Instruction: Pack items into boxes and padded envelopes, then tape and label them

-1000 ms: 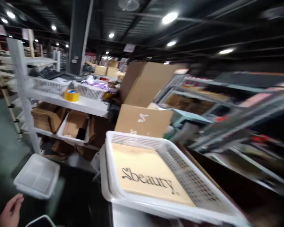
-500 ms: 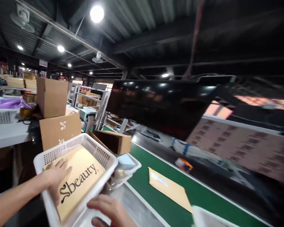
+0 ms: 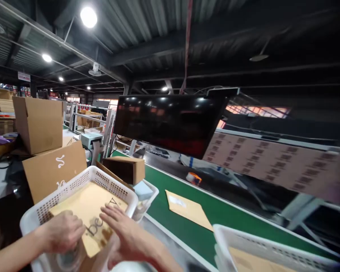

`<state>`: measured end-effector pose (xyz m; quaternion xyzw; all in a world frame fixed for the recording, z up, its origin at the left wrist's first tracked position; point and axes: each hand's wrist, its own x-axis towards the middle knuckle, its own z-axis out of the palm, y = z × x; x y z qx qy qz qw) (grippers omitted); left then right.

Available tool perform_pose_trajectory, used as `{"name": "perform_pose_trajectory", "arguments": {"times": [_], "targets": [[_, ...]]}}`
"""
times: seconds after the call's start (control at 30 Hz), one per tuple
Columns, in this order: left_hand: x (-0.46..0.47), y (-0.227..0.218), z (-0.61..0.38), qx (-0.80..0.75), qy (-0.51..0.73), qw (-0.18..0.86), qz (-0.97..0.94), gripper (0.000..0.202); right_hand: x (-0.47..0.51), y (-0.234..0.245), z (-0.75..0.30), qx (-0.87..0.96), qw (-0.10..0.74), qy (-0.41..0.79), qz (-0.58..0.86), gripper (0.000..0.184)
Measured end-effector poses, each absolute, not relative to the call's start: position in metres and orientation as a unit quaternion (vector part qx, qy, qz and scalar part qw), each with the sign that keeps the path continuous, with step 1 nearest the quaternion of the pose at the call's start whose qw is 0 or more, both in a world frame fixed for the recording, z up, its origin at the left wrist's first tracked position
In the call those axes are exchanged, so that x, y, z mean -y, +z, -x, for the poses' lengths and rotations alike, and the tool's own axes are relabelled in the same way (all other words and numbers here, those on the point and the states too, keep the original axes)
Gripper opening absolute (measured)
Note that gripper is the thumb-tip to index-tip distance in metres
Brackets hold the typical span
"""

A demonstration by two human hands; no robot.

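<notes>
A tan envelope (image 3: pixel 86 200) with black "Sbeauty" lettering lies in a white plastic basket (image 3: pixel 44 211) at the lower left. My left hand (image 3: pixel 64 230) is closed over the envelope's near left edge, and its curled fingers hide what they grip. Something clear and shiny shows just below that fist. My right hand (image 3: pixel 127 234) stretches its fingers flat over the envelope's right part, covering some of the lettering; whether the palm presses on it cannot be made out.
Behind the basket stand cardboard boxes (image 3: pixel 42 124). Another white basket (image 3: pixel 151 196) holds a light blue box (image 3: pixel 142 190). Along a green conveyor belt (image 3: pixel 158 177) lies a labelled envelope (image 3: pixel 189 209). A tape roll (image 3: pixel 193 178) sits beyond it. A third white basket (image 3: pixel 255 241) is at the lower right.
My left hand has gone from lying flat on the envelope to a closed grip at its near left edge. My right hand has moved over the envelope. The view has turned right.
</notes>
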<state>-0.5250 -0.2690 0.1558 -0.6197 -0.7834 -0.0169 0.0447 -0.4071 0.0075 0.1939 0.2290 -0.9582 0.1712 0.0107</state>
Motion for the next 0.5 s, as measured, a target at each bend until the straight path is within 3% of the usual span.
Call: {"name": "perform_pose_trajectory", "arguments": {"times": [0.07,0.13,0.17,0.23,0.3,0.4,0.5], "targets": [[0.276,0.194,0.527,0.788,-0.090,0.136,0.594,0.041,-0.012,0.198,0.415,0.957,0.094,0.179,-0.207,0.081],[0.282,0.242,0.523,0.746,-0.214,0.305,0.553,0.034,-0.020,0.209,0.418,0.932,0.229,0.232,-0.161,0.038],[0.283,0.267,0.519,0.708,-0.255,0.395,0.527,0.029,-0.026,0.217,0.416,0.907,0.302,0.268,-0.121,0.030],[0.280,0.310,0.509,0.647,-0.296,0.536,0.455,0.032,-0.048,0.234,0.403,0.826,0.447,0.344,0.007,0.035],[0.270,0.332,0.503,0.618,-0.313,0.607,0.390,0.038,-0.079,0.243,0.374,0.707,0.556,0.407,0.158,0.041],[0.249,0.307,0.513,0.694,-0.331,0.518,0.375,0.022,-0.125,0.216,0.312,0.593,0.557,0.490,0.312,0.057],[0.230,0.235,0.534,0.867,-0.228,0.174,0.409,0.034,-0.138,0.138,0.249,0.651,0.395,0.527,0.378,0.060]]}}
